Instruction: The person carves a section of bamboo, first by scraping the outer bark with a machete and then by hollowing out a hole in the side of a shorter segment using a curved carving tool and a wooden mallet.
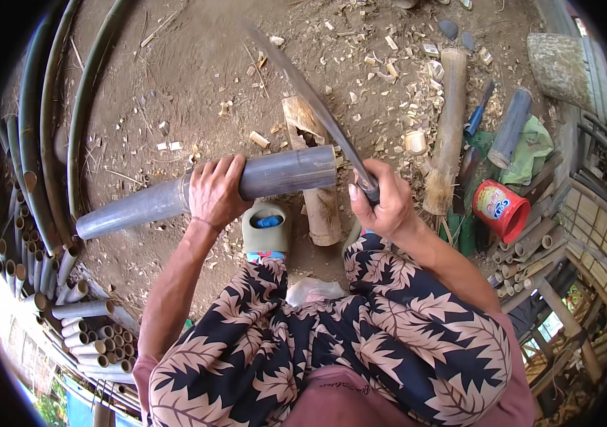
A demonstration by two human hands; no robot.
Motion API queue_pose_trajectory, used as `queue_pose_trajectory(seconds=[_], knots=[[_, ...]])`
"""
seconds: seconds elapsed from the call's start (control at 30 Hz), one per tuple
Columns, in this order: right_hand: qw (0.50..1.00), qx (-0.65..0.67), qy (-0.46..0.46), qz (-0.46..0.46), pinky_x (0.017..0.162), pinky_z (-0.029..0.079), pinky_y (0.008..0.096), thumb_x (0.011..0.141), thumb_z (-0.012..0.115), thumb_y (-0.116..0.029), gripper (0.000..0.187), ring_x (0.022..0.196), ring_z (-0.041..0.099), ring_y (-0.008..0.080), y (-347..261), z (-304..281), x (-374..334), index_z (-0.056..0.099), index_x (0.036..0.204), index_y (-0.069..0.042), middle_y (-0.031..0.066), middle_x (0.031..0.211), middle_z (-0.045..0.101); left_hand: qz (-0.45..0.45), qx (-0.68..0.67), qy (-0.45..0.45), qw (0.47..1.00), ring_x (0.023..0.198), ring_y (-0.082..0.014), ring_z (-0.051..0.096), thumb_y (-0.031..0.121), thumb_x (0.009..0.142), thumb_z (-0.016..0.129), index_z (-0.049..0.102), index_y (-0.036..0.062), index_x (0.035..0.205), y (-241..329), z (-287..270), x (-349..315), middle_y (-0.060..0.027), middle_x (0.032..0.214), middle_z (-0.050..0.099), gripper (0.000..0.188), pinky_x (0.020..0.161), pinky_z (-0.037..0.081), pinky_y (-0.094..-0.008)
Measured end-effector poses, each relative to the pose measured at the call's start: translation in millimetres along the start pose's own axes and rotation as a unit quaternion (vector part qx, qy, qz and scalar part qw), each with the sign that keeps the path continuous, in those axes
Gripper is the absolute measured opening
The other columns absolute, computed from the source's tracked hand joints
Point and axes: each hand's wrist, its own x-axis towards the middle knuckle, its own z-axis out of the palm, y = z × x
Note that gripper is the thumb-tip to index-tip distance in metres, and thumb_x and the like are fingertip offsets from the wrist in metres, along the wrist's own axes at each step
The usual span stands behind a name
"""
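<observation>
A dark grey bamboo length (289,172) lies slantwise before me, its cut end to the right and its narrower end to the far left. My left hand (217,193) is wrapped over it near a node. In my right hand (389,201) is the handle of a machete, closed in my fingers. The long machete blade (310,97) points up and to the left, above the bamboo's cut end and apart from it; its tip is blurred. Beneath the bamboo, a pale notched block (323,215) rests on the ground between my feet.
Wood chips (259,139) litter the dirt. To the right are a thick bamboo piece (449,128), a blue-handled tool (476,119), a short bamboo tube (511,128), a green cloth (531,146) and a red container (500,211). Long poles (91,78) and stacked bamboo tubes (90,349) line the left.
</observation>
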Motion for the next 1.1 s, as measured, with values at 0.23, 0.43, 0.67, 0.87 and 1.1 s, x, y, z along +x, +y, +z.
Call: queue_pose_trajectory(seconds=[0.23,0.43,0.67,0.87,1.1], knots=[[0.993,-0.033,-0.084,0.076,0.051,0.054,0.0381,0.095,0.059,-0.026,0.030,0.056,0.066,0.0307,6.2,-4.2,0.9,0.054,0.107,0.002,0.0197,0.075,0.064,0.003,0.033,0.040,0.999,0.099,-0.0279,0.064,0.023,0.059,0.079,0.059,0.0121,0.119,0.4,7.7,-8.1,-0.0073,0.112,0.066,0.064,0.088,0.049,-0.0431],[0.959,-0.105,-0.215,0.152,0.056,0.055,0.0463,0.095,0.058,-0.026,0.029,0.063,0.067,0.0400,43.3,8.9,-8.6,0.049,0.101,0.001,0.0219,0.074,0.065,-0.001,0.071,0.073,0.995,0.109,-0.0281,0.059,0.022,0.060,0.081,0.056,0.0125,0.127,5.0,15.3,-13.4,-0.0080,0.114,0.063,0.072,0.100,0.042,-0.0459],[0.959,-0.084,-0.180,0.202,0.061,0.055,0.0488,0.095,0.059,-0.027,0.031,0.074,0.068,0.0423,29.5,3.5,-8.2,0.051,0.107,0.001,0.0257,0.087,0.066,-0.018,-0.056,-0.300,0.952,0.101,-0.0348,0.066,0.042,0.059,0.082,0.053,0.0159,0.130,-4.1,-26.8,41.4,-0.0127,0.110,0.066,0.081,0.091,0.053,-0.0466],[0.999,-0.034,0.005,0.010,0.056,0.056,0.0420,0.094,0.060,-0.023,0.028,0.065,0.068,0.0344,0.3,1.2,0.4,0.054,0.105,0.002,0.0193,0.082,0.065,-0.016,-0.072,-0.231,0.970,0.105,-0.0330,0.064,0.033,0.058,0.084,0.053,0.0137,0.125,3.1,-17.3,27.3,-0.0111,0.111,0.065,0.076,0.091,0.052,-0.0454],[0.994,-0.056,-0.070,0.062,0.052,0.055,0.0408,0.094,0.062,-0.022,0.026,0.062,0.067,0.0325,-1.2,3.3,6.0,0.053,0.103,0.000,0.0188,0.076,0.064,-0.009,-0.054,-0.164,0.985,0.104,-0.0313,0.063,0.030,0.059,0.083,0.054,0.0153,0.122,4.0,-14.5,19.3,-0.0083,0.107,0.063,0.071,0.091,0.051,-0.0455]])
